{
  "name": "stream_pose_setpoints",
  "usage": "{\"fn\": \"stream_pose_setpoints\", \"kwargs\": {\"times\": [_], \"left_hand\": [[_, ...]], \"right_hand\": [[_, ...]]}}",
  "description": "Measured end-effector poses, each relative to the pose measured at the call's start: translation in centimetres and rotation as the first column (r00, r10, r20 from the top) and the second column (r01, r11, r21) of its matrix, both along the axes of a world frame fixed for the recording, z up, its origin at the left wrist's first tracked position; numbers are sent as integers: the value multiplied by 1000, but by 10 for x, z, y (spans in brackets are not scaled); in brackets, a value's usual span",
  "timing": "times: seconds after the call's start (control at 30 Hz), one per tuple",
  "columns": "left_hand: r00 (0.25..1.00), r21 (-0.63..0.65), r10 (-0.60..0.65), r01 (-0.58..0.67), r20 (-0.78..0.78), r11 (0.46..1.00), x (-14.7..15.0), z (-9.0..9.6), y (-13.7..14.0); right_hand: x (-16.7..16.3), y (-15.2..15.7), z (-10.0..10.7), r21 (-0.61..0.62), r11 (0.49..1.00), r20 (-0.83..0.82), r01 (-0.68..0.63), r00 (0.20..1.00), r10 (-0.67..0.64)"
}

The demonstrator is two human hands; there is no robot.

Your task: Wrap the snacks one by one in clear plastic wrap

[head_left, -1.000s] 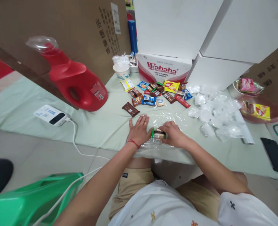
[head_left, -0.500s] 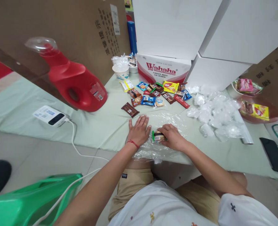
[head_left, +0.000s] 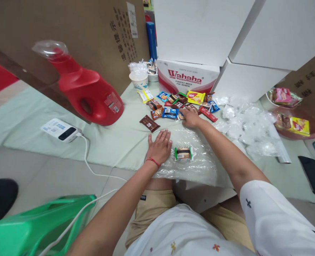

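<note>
My left hand lies flat, fingers spread, on the left edge of a sheet of clear plastic film. On the film, to the right of that hand, rests a wrapped snack with green ends. My right hand reaches over the near side of a pile of small packaged snacks, its fingertips at a pale round-looking packet; whether it grips anything is hard to make out. Beside it are a blue packet and a red bar. A brown packet lies apart, beyond my left hand.
Crumpled clear plastic bundles lie at the right, near a film roll. A red jug and a white device with a cable stand left. Behind are a Wahaha carton, white boxes and a paper cup.
My right hand has let go of the green-ended snack, leaving it on the film, and has moved forward to the snack pile. My left hand stays flat on the film.
</note>
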State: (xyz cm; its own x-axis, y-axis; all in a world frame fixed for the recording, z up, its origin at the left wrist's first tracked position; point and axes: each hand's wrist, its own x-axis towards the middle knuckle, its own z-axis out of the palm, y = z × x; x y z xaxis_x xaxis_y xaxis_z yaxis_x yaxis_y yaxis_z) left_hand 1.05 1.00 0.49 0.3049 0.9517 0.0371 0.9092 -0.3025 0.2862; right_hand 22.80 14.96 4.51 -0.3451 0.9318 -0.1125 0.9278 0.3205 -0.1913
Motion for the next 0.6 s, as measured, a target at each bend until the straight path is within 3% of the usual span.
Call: {"fn": "stream_pose_setpoints", "kwargs": {"times": [0.13,0.27,0.43,0.6], "left_hand": [[1000,11,-11,11,5,1000,-1,-1,0],[1000,16,-5,5,0,1000,-2,-2,0],[1000,21,-20,19,7,1000,-2,-3,0],[999,28,-19,18,35,999,-1,-1,-1]], "right_hand": [[3,-4,3,73,997,70,40,997,-45],[21,-48,21,137,988,-9,64,998,-63],[21,-129,42,32,989,-258,-144,955,147],[-6,-169,30,-56,980,-184,-189,967,176]]}}
